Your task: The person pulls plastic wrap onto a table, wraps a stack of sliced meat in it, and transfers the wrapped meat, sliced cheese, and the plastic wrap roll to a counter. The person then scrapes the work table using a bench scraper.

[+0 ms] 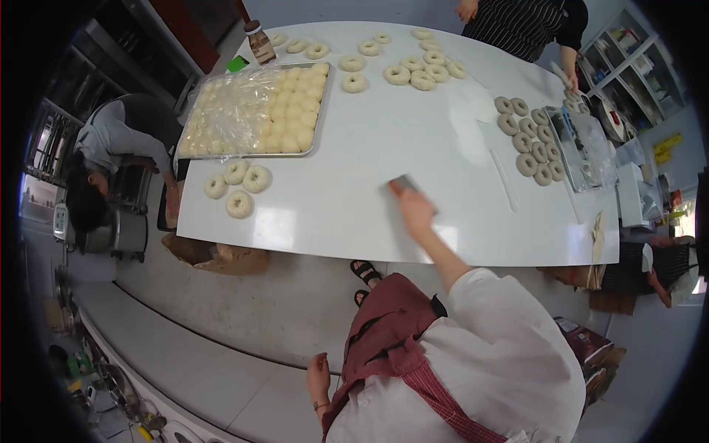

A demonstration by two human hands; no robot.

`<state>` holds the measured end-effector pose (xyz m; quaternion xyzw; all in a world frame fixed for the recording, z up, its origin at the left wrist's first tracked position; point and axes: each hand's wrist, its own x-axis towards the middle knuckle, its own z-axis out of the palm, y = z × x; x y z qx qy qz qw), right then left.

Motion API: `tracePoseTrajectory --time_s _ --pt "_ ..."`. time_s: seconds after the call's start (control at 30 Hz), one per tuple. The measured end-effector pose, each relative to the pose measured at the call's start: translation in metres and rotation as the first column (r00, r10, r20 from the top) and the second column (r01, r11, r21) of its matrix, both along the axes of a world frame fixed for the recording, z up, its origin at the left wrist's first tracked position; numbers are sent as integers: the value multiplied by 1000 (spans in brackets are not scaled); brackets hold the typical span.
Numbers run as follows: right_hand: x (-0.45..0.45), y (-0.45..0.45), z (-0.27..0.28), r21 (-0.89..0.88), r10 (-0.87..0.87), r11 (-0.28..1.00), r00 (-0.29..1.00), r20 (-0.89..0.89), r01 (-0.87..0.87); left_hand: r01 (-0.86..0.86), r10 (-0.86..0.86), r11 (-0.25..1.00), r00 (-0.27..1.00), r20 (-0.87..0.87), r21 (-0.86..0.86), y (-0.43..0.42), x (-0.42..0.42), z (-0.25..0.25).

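My right hand [417, 212] reaches over the white table and is closed on a bench scraper [403, 182], its grey blade down at the tabletop and slightly blurred. My left hand [318, 376] hangs low beside my red apron, away from the table, with loosely bent fingers and nothing visible in it. Left of the scraper, several pale dough rings [239, 204] lie near the table's front edge. Behind them sits a metal tray [319, 118] of dough balls [295, 111], partly covered by clear plastic wrap [236, 111].
More pale dough rings [422, 80] lie at the back; greyish rings [526, 140] sit at the right beside another tray [580, 159]. A jar [260, 43] stands behind the dough tray. Co-workers are at the left, back right and far right. A paper bag [218, 255] stands below the front edge.
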<state>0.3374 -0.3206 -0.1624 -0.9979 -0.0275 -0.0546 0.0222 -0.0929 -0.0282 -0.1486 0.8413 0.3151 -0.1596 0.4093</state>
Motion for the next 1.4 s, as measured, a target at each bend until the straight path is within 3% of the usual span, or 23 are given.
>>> tracePoseTrajectory --time_s 0.07,0.13,0.2,0.23,0.3,0.33,0.37,0.4,0.43,0.47,0.53,0.6,0.83,1.17,1.4 --pt "-37 107 10 150 397 903 915 69 -403 81 -81 997 996 27 -5 -3 50 11" --pt "-70 185 23 378 715 665 696 -71 -644 112 -111 993 991 72 -23 -8 101 21" --pt "-68 213 56 659 788 587 519 -331 -471 137 -133 990 985 112 -33 -8 135 32" --pt "-61 217 41 824 757 468 625 -189 -318 126 -117 991 978 173 -46 -7 145 41" --pt "-13 180 75 704 566 658 791 -230 -266 112 -95 992 968 234 -62 0 151 38" --pt "15 149 71 662 438 708 888 -140 -245 43 -21 995 973 229 -88 6 138 23" --pt "49 114 67 630 249 774 947 -201 -70 -16 42 993 974 222 -118 13 124 8" --pt "79 71 60 620 39 784 996 -82 20 51 -48 999 988 149 -12 22 108 -5" --pt "106 26 68 543 -178 808 973 -146 229 66 -62 998 987 147 -23 23 102 -5" --pt "129 -21 57 524 -324 796 945 -54 303 42 -40 999 998 58 -35 26 97 -1" --pt "157 -100 56 501 -569 691 820 -69 521 17 -19 999 999 -42 -50 28 93 -1" --pt "163 -144 60 467 -600 658 786 -150 591 -119 120 975 993 -8 -189 29 95 -3" --pt "156 -165 49 314 -524 745 807 -272 589 -114 114 978 993 -6 -175 30 157 25" --pt "168 -160 58 270 -499 799 843 -201 538 -8 2 986 999 -38 -166 31 175 30" --pt "177 -149 57 183 -505 824 841 -195 537 -29 23 982 999 -33 -187 25 172 34"
